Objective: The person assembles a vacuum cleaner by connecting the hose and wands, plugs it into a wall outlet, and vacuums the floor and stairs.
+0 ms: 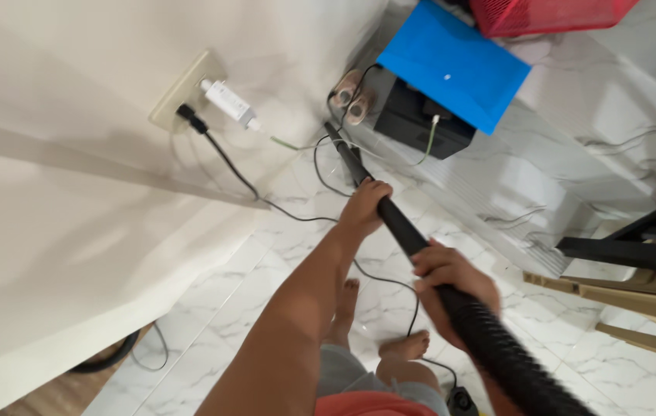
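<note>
Where the white marbled floor (497, 192) meets the cream wall (73, 192), a black vacuum wand (389, 219) slants from the lower right up toward the corner; both hands grasp it. Left hand (362, 206): clenched around the upper, forward part of the wand, arm stretched out from the lower middle. Right hand (451, 279): wrapped around the wand nearer the body, just where the smooth tube joins the ribbed black hose (509, 358); the hose runs off the lower right edge. Wand tip: beyond the left hand, close to the wall corner, near a pair of tan slippers (351, 96) and a black box (420, 123); whether the tip touches the floor cannot be told. Blue folder (455, 65): lying over the black box, farther out than both hands. Red basket (551, 14): beyond the folder, at the top edge. Wall outlet (185, 86): to the left of the left hand, bearing a white adapter (228, 102) and a black plug (189, 118); a thin black cord (297, 216) trails from the plug down across the floor, passing beneath the left arm. Bare feet (374, 323): on the tiles below the hands. Dark furniture legs (628, 250) and wooden slats (636, 296): to the right of the right hand.
</note>
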